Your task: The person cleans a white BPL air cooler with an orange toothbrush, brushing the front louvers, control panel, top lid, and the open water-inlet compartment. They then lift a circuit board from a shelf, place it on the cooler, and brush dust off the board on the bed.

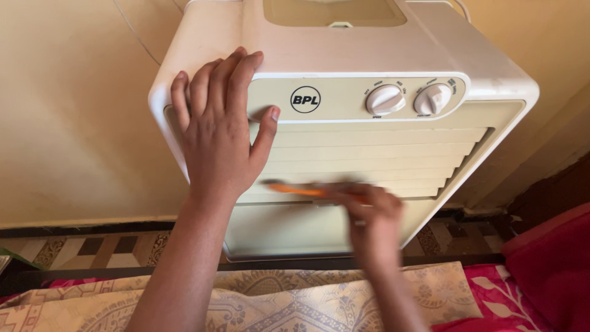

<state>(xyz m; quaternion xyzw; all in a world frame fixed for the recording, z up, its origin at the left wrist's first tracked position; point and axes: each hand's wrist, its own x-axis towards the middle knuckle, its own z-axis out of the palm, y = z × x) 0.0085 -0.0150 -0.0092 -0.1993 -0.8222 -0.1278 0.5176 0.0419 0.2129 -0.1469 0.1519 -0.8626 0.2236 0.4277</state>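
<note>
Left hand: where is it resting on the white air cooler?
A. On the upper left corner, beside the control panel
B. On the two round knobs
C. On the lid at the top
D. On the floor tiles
A: the left hand lies flat on the air cooler's upper left corner, clear of the knobs.

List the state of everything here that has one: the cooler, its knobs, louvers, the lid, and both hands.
Air cooler: upright against the wall.
Louvers: tilted nearly shut.
Left knob: pointer angled up-right.
Right knob: pointer angled up-right.
Top lid: closed.
Left hand: flat, bracing the cooler's corner.
Right hand: gripping an orange tool, motion-blurred.
</note>
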